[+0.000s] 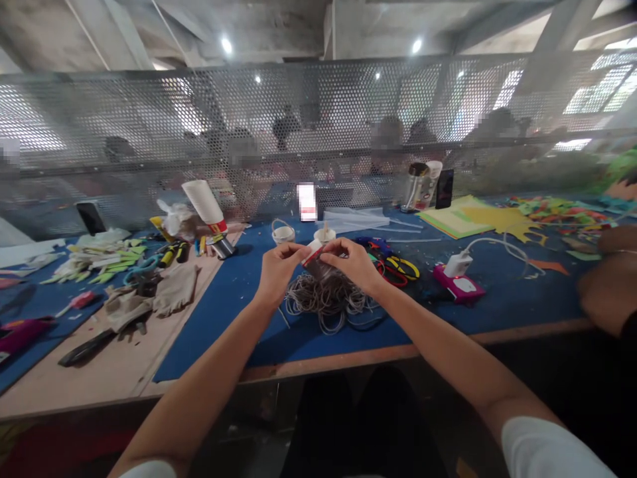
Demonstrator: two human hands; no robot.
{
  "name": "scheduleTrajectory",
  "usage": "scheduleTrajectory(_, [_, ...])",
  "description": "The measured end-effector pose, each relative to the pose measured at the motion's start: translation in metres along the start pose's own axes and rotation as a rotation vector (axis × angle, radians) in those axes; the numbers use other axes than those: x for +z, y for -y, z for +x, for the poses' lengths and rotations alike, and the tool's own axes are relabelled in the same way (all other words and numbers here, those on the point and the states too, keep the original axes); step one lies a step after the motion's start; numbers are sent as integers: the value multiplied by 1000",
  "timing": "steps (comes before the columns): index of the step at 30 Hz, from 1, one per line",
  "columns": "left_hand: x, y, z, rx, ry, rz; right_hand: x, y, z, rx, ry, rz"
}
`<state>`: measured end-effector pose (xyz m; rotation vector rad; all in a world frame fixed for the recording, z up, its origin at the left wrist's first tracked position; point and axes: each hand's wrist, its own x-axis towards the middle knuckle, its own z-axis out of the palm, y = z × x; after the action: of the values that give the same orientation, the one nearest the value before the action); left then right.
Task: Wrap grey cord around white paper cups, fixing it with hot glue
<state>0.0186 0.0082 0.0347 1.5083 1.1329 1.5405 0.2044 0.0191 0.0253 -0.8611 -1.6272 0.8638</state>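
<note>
Both of my hands meet over the blue table mat, fingertips pinched on a small white paper cup [312,253] with a red band, tilted and partly covered by fingers. My left hand [279,271] grips its left side. On the other side, my right hand [355,265] is closed at its edge. Just below lies a loose tangle of grey-brown cord [331,302]. Behind my hands stand a white cup with a cord handle [283,234] and another white cup [325,235] with a stick in it.
Scissors with yellow handles [404,267] and a magenta power socket [458,284] lie to the right. Coloured sheets [462,216] are behind them. Leftward are stacked paper cups [203,202], gloves [176,291] and a black-handled tool [87,348]. Another person's arm [607,292] is at far right.
</note>
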Motion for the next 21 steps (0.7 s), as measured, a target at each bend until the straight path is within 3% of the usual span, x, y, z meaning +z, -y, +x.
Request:
scheduleTrajectory(11, [-2, 12, -5, 0, -52, -56, -3, -12, -3, 34, 65, -128])
scheduleTrajectory(17, [-1, 12, -7, 111, -39, -83, -6, -5, -1, 234, 34, 194])
scheduleTrajectory(21, [-2, 7, -10, 186, 15, -50, -6, -1, -1, 281, 3, 364])
